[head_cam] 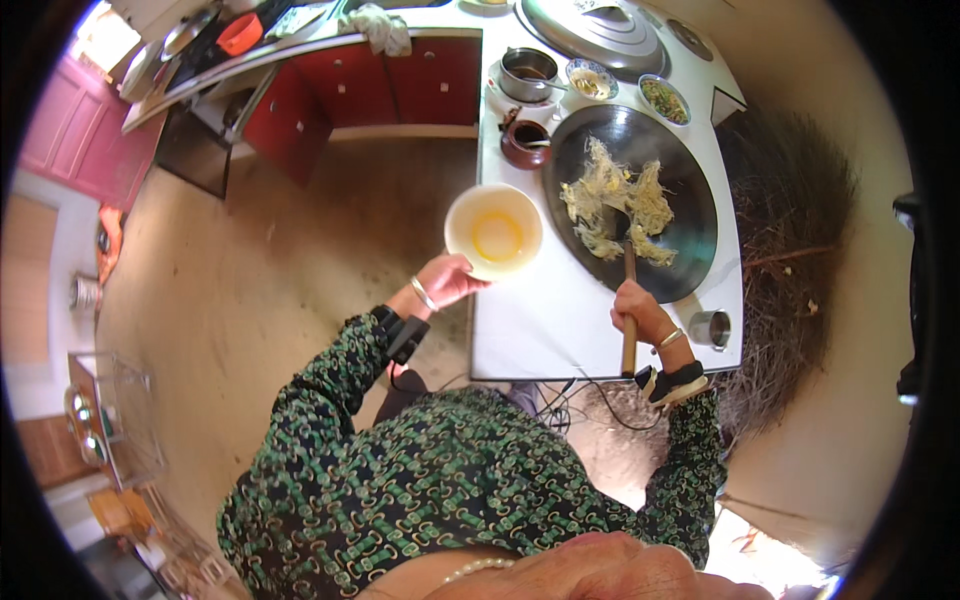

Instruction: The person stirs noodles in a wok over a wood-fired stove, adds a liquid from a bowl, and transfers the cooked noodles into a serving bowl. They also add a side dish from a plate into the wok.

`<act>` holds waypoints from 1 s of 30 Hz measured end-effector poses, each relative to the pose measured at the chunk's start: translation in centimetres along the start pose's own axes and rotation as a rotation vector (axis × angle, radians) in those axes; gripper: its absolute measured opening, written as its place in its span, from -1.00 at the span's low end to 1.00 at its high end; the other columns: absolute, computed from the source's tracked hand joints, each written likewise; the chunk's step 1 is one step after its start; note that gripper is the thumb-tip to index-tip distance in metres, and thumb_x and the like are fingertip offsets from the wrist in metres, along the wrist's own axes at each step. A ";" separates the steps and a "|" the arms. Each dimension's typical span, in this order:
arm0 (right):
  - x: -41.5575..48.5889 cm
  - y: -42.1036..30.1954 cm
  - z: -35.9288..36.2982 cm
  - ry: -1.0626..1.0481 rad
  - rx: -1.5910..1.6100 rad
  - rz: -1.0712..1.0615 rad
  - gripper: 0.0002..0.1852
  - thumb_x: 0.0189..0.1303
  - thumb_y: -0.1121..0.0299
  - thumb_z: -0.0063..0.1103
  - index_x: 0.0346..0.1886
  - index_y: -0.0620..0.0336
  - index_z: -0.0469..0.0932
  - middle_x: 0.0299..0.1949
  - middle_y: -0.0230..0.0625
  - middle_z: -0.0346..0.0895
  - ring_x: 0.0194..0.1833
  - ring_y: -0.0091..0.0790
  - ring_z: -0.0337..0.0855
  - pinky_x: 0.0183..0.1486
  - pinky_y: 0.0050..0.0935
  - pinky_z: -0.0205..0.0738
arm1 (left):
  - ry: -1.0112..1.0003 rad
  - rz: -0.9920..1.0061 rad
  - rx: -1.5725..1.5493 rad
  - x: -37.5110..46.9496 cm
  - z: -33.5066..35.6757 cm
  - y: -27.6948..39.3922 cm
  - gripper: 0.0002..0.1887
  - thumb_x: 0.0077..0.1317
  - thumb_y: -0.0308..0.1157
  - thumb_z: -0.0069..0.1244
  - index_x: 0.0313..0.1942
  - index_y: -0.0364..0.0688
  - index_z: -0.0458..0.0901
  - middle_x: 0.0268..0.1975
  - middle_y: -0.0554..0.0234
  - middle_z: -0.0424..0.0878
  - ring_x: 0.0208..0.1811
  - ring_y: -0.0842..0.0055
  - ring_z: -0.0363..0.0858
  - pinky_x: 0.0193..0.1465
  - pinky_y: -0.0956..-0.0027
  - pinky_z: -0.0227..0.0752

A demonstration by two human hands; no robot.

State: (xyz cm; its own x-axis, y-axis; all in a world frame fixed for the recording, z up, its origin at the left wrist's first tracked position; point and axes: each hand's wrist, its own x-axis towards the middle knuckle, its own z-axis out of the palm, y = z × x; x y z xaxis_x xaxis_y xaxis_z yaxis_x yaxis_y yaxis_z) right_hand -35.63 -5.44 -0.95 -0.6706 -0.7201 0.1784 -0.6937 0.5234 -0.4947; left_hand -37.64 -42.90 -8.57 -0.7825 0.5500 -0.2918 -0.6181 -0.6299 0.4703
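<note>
My left hand (448,280) grips the lower rim of a pale bowl (459,225) near the worktop's left edge. A little yellow liquid shows in the bowl's bottom. My right hand (640,309) is closed around the wooden handle of a spatula (630,337). Its dark metal blade rests among pale shredded or noodle-like food (651,202) with yellow bits, inside a large black wok (686,247) set into the white worktop. Between bowl and wok there is a narrow strip of worktop.
Beyond the wok stand a steel pot (527,90), a patterned bowl (592,79), a bowl of chopped greens (664,100) and a large metal lid (600,34). A brown jar (525,154) is left of it, a metal cup (709,328) near right. Brushwood (787,300) lies right.
</note>
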 end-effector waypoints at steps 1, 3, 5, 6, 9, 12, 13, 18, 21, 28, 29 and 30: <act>-0.2 1.1 2.4 -0.120 -0.061 -0.026 -0.81 -0.26 0.54 0.19 -0.72 0.11 0.33 -0.57 -0.31 0.34 -0.37 -0.20 0.42 -0.37 -0.33 0.36 | -0.048 0.027 0.021 0.0 -1.3 -0.3 -0.50 0.10 -0.61 -0.19 0.13 -0.42 0.26 0.08 -0.09 0.44 0.10 0.18 0.48 0.17 0.10 0.41; -1.1 2.0 6.1 -0.394 -0.414 -0.011 -0.88 -0.24 0.47 0.19 -0.69 0.06 0.42 -0.48 -0.35 0.41 -0.26 -0.23 0.44 -0.30 -0.34 0.41 | -0.041 0.027 0.038 -1.3 -2.9 -0.8 -0.46 0.10 -0.62 -0.17 0.15 -0.38 0.22 0.08 -0.07 0.44 0.09 0.16 0.48 0.16 0.07 0.42; -1.8 3.1 9.1 -0.542 -0.562 0.021 -0.91 -0.21 0.48 0.19 -0.65 0.07 0.46 -0.45 -0.38 0.41 -0.20 -0.26 0.44 -0.27 -0.37 0.40 | -0.042 -0.031 0.077 -1.4 -3.8 -1.0 -0.46 0.10 -0.61 -0.17 0.16 -0.38 0.20 0.08 -0.08 0.43 0.09 0.15 0.48 0.16 0.08 0.42; -2.3 3.6 10.2 -0.555 -0.586 -0.005 -0.92 -0.18 0.48 0.19 -0.63 0.06 0.49 -0.42 -0.38 0.42 -0.17 -0.27 0.43 -0.23 -0.38 0.39 | -0.062 -0.036 0.088 -1.4 -4.1 -1.2 -0.42 0.11 -0.61 -0.17 0.20 -0.34 0.14 0.11 -0.08 0.39 0.09 0.12 0.48 0.14 0.08 0.44; -4.5 3.4 11.5 -0.405 -0.589 0.029 -0.83 -0.15 0.50 0.18 -0.40 0.12 0.48 -0.25 -0.30 0.44 -0.10 -0.25 0.43 -0.16 -0.34 0.38 | -0.048 -0.020 0.123 -1.9 -4.5 -3.0 -0.36 0.13 -0.60 -0.15 0.25 -0.14 0.07 0.17 -0.03 0.31 0.08 0.10 0.48 0.04 0.04 0.51; -9.3 -0.9 13.2 -0.456 -0.530 0.124 -0.79 -0.07 0.54 0.11 -0.29 0.16 0.44 -0.12 -0.18 0.42 -0.09 -0.13 0.46 -0.09 -0.29 0.39 | -0.009 -0.114 0.141 -5.4 -5.7 -9.2 -0.34 0.14 -0.59 -0.14 0.26 -0.06 0.05 0.16 -0.01 0.32 0.09 0.11 0.48 0.02 0.05 0.52; -10.3 -2.6 13.2 -0.413 -0.527 0.051 -0.78 -0.04 0.56 0.09 -0.26 0.14 0.45 -0.07 -0.15 0.43 -0.02 -0.10 0.45 -0.06 -0.30 0.39 | -0.034 -0.138 0.144 -6.8 -6.0 -10.9 -0.32 0.14 -0.59 -0.12 0.27 0.00 0.02 0.15 -0.01 0.34 0.07 0.15 0.49 0.01 0.11 0.53; -6.7 -9.9 12.9 -0.006 -0.257 0.362 -0.80 0.03 0.47 0.03 -0.22 0.11 0.42 -0.25 -0.16 0.50 -0.22 -0.04 0.53 -0.26 -0.25 0.44 | -0.015 -0.299 0.156 -10.6 -5.8 -15.2 -0.35 0.16 -0.55 -0.19 0.26 -0.04 -0.01 0.06 -0.07 0.42 -0.04 0.13 0.55 -0.05 0.14 0.51; -0.4 -11.1 13.3 0.161 -0.151 0.545 -0.82 0.12 0.31 0.09 -0.23 0.13 0.42 -0.50 -0.15 0.50 -0.38 0.00 0.54 -0.32 -0.21 0.40 | -0.012 -0.335 0.175 -11.2 -5.3 -15.8 -0.35 0.17 -0.58 -0.22 0.28 -0.03 -0.03 0.09 -0.06 0.39 -0.04 0.11 0.55 -0.06 0.12 0.51; 6.2 -13.2 18.4 0.318 -0.114 0.581 -0.67 0.15 0.11 0.14 -0.18 0.13 0.42 -0.47 -0.16 0.53 -0.37 -0.03 0.56 -0.33 -0.15 0.39 | -0.093 -0.453 0.209 -14.3 -3.9 -17.6 -0.31 0.22 -0.61 -0.23 0.32 0.07 -0.07 0.07 0.04 0.39 -0.12 0.23 0.59 -0.16 0.17 0.57; 6.4 -13.7 19.0 0.347 -0.144 0.582 -0.68 0.15 0.12 0.14 -0.19 0.13 0.42 -0.46 -0.16 0.53 -0.37 -0.02 0.56 -0.33 -0.15 0.39 | -0.098 -0.474 0.234 -14.5 -3.8 -17.8 -0.28 0.22 -0.60 -0.20 0.33 0.09 -0.10 0.04 0.04 0.41 -0.15 0.24 0.60 -0.18 0.17 0.57; 6.8 -14.4 18.9 0.388 -0.140 0.600 -0.69 0.16 0.13 0.13 -0.19 0.13 0.41 -0.46 -0.17 0.53 -0.37 -0.02 0.55 -0.34 -0.15 0.39 | -0.127 -0.530 0.275 -14.6 -3.7 -16.7 -0.26 0.22 -0.60 -0.18 0.34 0.11 -0.12 0.02 0.05 0.43 -0.18 0.25 0.61 -0.19 0.18 0.57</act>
State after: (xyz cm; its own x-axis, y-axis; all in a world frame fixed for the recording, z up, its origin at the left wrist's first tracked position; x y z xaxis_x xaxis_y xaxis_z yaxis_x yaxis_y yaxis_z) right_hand -25.24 -26.47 -8.74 -0.9730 -0.0908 0.2123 -0.1869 0.8498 -0.4929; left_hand -16.18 -42.42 -15.20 -0.3481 0.8218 -0.4511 -0.8658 -0.0973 0.4908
